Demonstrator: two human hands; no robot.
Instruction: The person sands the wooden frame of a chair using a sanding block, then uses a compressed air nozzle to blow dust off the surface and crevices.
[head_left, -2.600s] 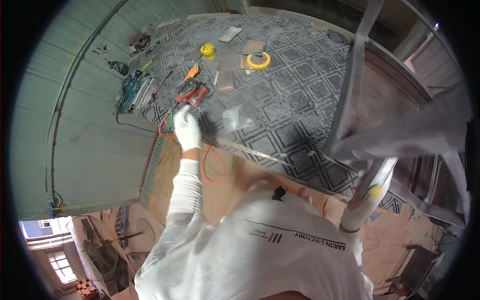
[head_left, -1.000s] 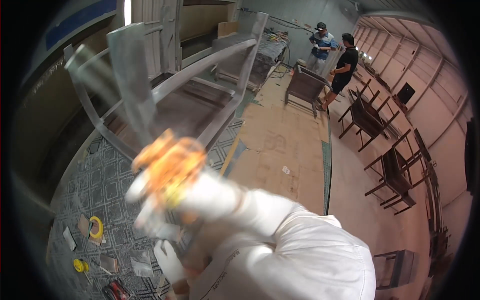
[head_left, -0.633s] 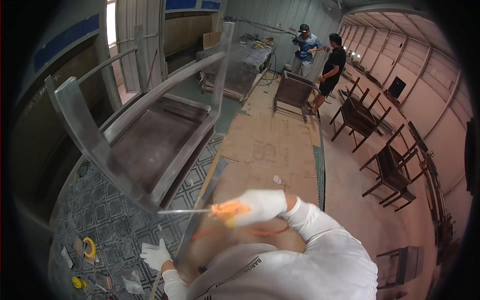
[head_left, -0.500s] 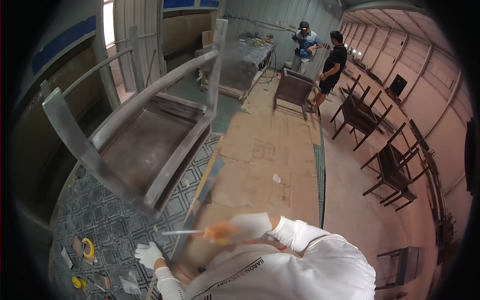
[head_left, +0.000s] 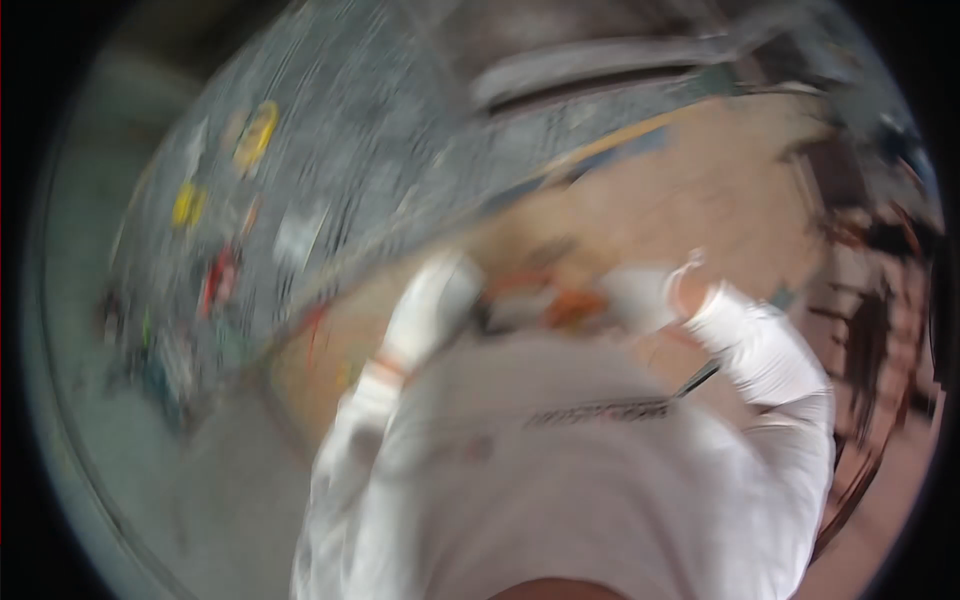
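Observation:
Motion smears this moment. My right hand (head_left: 640, 298), in a white glove, is closed around an orange air gun (head_left: 575, 308) in front of my shirt. The gun's metal tube cannot be made out now. My left hand (head_left: 443, 285), also gloved in white, is close to my body, left of the gun. Its fingers are blurred beside something dark, so I cannot see whether it grips anything. Beneath both hands lies cardboard (head_left: 740, 170).
A grey patterned mat (head_left: 370, 130) covers the floor at the left. On it lie a yellow tape roll (head_left: 257, 138), another yellow roll (head_left: 187, 205), a red item (head_left: 218, 280) and a pale sheet (head_left: 298, 235). A wooden chair frame (head_left: 600, 72) stands at the far side; dark chairs (head_left: 858, 310) blur at the right.
My view has swung down and to the left. My left hand has come off the mat in toward my body, nearer the right hand. The orange air gun stays in my right hand.

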